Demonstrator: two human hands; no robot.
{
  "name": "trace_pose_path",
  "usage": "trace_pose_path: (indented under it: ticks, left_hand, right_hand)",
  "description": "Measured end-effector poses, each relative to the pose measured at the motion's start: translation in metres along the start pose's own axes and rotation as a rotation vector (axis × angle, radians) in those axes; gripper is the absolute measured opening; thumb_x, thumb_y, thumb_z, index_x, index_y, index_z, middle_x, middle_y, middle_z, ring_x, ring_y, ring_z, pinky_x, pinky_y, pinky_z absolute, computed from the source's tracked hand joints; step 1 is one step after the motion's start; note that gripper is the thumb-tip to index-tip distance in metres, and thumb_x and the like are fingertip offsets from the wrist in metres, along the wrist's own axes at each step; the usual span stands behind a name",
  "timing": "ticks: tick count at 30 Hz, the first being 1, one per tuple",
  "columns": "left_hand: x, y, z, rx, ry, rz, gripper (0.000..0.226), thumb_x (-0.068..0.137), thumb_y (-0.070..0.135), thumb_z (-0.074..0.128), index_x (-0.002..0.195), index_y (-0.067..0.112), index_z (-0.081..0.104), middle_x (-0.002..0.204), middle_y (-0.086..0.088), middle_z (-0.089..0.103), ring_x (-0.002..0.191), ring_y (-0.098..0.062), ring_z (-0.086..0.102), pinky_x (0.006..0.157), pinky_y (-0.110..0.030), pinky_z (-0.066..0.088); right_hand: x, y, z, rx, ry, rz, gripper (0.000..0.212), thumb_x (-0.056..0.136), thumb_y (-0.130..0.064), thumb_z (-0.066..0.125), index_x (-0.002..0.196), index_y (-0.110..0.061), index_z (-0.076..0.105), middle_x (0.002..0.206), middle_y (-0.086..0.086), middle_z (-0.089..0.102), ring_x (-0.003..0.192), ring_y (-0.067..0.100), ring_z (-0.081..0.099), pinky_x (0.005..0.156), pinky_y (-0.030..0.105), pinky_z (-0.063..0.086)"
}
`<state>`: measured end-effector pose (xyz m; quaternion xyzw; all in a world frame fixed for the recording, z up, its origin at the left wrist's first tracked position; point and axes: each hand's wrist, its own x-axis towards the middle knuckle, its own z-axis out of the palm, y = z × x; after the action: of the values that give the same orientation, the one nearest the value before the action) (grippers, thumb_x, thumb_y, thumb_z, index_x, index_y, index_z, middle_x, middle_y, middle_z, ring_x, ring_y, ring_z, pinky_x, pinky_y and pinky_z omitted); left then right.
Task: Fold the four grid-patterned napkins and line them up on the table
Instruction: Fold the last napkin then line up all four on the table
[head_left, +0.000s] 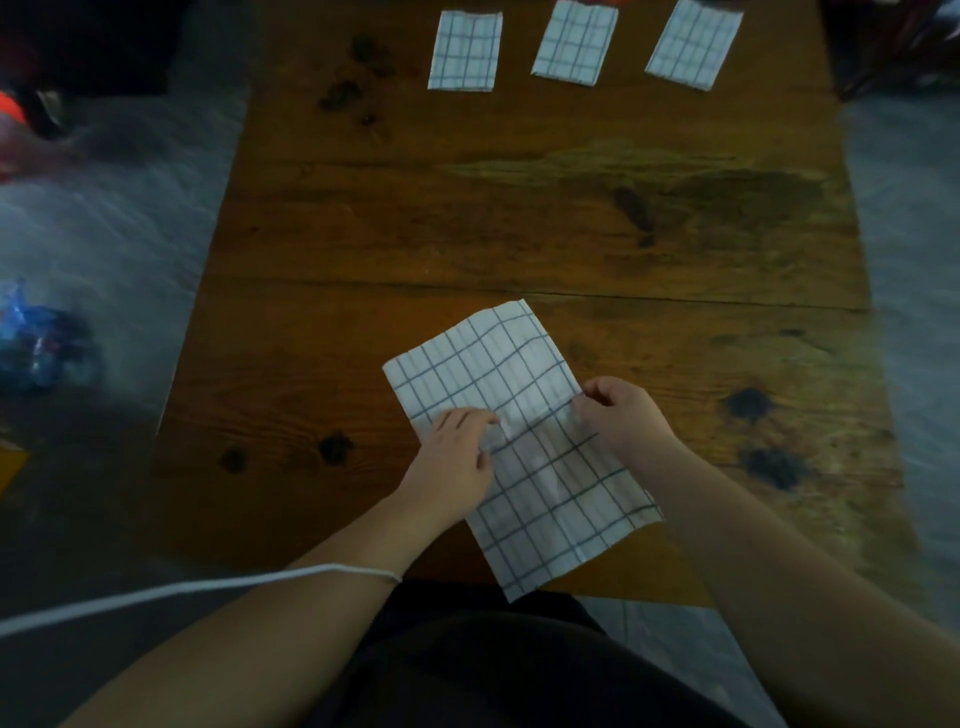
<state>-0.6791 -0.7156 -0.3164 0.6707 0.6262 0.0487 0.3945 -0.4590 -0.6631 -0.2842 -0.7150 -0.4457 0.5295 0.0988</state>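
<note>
The left hand (457, 457) fingers pinch the white blue-gridded cloth napkin (483, 364) near its middle; the right hand (626, 418) fingers pinch its right edge. It lies on the brown wooden surface (519, 208); three folded gridded napkins (575, 44) sit beyond the fingers.

No readable text, labels or numbers anywhere.

Left grip (457, 457): on the left edge of the napkin (493, 364), fingers curled, pinching cloth near its middle.
Right grip (626, 415): at the napkin's right edge, thumb and fingers pinching it.
Forearms: bare, reaching in from either side of the napkin's near end, angled toward each other.
</note>
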Motion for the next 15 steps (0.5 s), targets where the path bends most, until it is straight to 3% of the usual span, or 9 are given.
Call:
trace_pose_path:
  ticks: [5, 10, 13, 15]
  left_hand:
    - [0.019, 0.055, -0.021, -0.435, 0.003, -0.089, 0.037, 0.101, 0.027, 0.058, 0.137, 0.027, 0.049, 0.128, 0.010, 0.054, 0.110, -0.002, 0.053, 0.081, -0.015, 0.046]
    - [0.026, 0.101, -0.041, -0.912, -0.049, -0.176, 0.045, 0.102, 0.048, 0.049, 0.139, 0.022, 0.048, 0.131, -0.002, 0.059, 0.117, -0.017, 0.061, 0.094, -0.040, 0.058]
    - [0.022, 0.116, -0.053, -1.066, 0.024, -0.180, 0.028, 0.103, 0.041, 0.052, 0.126, 0.027, 0.059, 0.122, -0.001, 0.067, 0.113, -0.023, 0.066, 0.094, -0.048, 0.058]
    - [0.021, 0.122, -0.061, -1.082, 0.096, -0.172, 0.015, 0.104, 0.032, 0.052, 0.113, 0.036, 0.063, 0.117, 0.001, 0.070, 0.109, -0.021, 0.068, 0.093, -0.047, 0.058]
  right_hand:
    - [-0.026, -0.031, -0.006, 0.009, 0.144, -0.145, 0.014, 0.102, -0.031, 0.057, 0.111, -0.027, 0.068, 0.096, -0.007, 0.069, 0.089, 0.011, 0.064, 0.071, 0.027, 0.050]
    - [-0.065, -0.051, -0.010, 0.069, 0.033, -0.254, 0.021, 0.104, -0.019, 0.054, 0.116, -0.027, 0.069, 0.095, -0.009, 0.073, 0.080, 0.006, 0.067, 0.067, 0.021, 0.056]
    - [-0.084, -0.059, -0.019, 0.117, 0.026, -0.302, 0.032, 0.105, -0.016, 0.049, 0.128, -0.028, 0.067, 0.106, -0.014, 0.073, 0.092, 0.004, 0.070, 0.080, 0.023, 0.059]
    - [-0.094, -0.060, -0.028, 0.190, 0.085, -0.331, 0.030, 0.106, -0.019, 0.049, 0.125, -0.032, 0.068, 0.106, -0.018, 0.072, 0.096, 0.003, 0.068, 0.086, 0.027, 0.060]
